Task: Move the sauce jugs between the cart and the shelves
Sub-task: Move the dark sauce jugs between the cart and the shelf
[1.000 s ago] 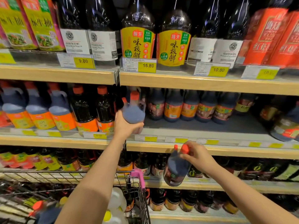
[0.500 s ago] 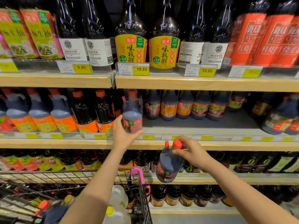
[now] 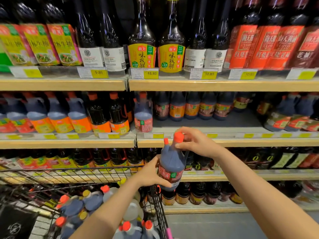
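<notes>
Jug (image 3: 171,167) now held by both hands, in the air in front of the lower shelves, just right of the cart's front edge, well short of the middle shelf.

Going left to right:

Cart (image 3: 156,200) lower left, wire basket with more jugs (image 3: 76,206) inside, orange and yellow caps showing, some pale bottles among them.

Left hand (image 3: 150,175): a second ago it was up at the middle shelf, setting a jug down. That placed jug (image 3: 143,118) now stands upright at the shelf front, beside the tall orange-label bottles, with nothing touching it. The left hand has since dropped and wraps the lower body of the held jug, fingers curled round the label from the left.

Right hand (image 3: 193,143): carried this jug by the top before, same now. It grips the neck and handle area just under the big orange cap, thumb on the near side.

Middle shelf (image 3: 207,129): bare stretch right of the placed jug, row of dark bottles at the back.

Meaning for the task: one jug is shelved, the next is in a two-hand grip, tilted slightly left. The likely step is lifting it into the gap right of the placed jug. More remain in the cart, so the task is far from done. Risks: clipping the shelf lip or bumping the placed jug.
</notes>
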{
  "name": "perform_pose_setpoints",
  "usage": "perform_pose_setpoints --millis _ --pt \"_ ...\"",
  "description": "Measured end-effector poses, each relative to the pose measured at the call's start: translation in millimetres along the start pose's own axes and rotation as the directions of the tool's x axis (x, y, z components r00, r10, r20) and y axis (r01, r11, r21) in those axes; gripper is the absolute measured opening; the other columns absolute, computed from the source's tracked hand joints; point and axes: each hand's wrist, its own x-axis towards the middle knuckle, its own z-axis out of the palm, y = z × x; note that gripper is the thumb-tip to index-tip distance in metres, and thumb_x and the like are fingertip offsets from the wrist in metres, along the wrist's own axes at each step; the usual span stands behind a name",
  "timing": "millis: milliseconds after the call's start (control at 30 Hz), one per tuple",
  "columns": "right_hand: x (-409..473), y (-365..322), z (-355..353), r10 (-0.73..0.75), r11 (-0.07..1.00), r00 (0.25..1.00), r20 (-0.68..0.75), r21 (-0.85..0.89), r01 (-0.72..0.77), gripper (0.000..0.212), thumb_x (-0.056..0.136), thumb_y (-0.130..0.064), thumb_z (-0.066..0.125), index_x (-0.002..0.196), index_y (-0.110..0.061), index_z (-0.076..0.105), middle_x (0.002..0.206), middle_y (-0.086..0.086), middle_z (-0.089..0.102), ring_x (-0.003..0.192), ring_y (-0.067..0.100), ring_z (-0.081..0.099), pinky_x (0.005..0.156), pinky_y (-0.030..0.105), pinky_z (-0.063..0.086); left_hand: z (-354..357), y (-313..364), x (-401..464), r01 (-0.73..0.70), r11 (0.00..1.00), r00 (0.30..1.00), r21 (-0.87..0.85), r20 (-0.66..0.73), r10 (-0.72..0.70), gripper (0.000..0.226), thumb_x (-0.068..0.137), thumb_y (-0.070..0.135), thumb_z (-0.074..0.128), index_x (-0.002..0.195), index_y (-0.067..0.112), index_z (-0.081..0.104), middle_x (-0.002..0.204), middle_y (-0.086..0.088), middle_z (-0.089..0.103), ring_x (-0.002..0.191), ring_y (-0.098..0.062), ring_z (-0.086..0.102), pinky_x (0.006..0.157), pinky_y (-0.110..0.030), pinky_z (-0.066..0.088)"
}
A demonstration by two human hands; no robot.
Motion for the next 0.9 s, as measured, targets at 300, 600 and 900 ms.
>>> perform_pose_setpoints --millis 300,600,900 --pt "8 8 20 0.067 0.998 0.973 -0.222 0.020 -0.064 0.040 0.080 -0.020 0.072 0.116 -0.023 0.053 0.101 -0.002 0.069 0.093 0.002 0.065 0.084 0.027 0.054 18 0 -6 -0.006 0.999 0.973 -0.036 -0.233 -0.002 0.090 0.040 0.037 0.091 0.115 0.038 0.042 0.116 0.015 0.059 0.109 -0.004 0.057 0.088 -0.026 0.048" --pt "-9 23 83 0.100 0.898 0.915 -0.391 -0.361 -0.252 0.083 0.069 -0.057 0.069 0.134 -0.023 0.032 0.126 0.004 0.055 0.102 0.026 0.061 0.075 0.037 0.051 18 9 6 0.007 0.998 0.906 -0.068 -0.422 -0.035 0.092 0.036 0.052 0.086 0.113 0.030 0.043 0.106 0.014 0.060 0.099 -0.005 0.058 0.078 -0.025 0.048" --pt "33 38 54 0.043 0.978 0.893 -0.448 -0.165 -0.130 0.089 0.058 -0.041 0.082 0.129 -0.028 0.030 0.117 0.000 0.050 0.103 0.019 0.055 0.077 0.040 0.053 -13 25 38 -0.093 0.990 0.897 0.104 -0.424 0.129 0.092 0.044 0.063 0.083 0.120 0.045 0.034 0.118 0.027 0.048 0.105 0.007 0.050 0.076 0.000 0.039"
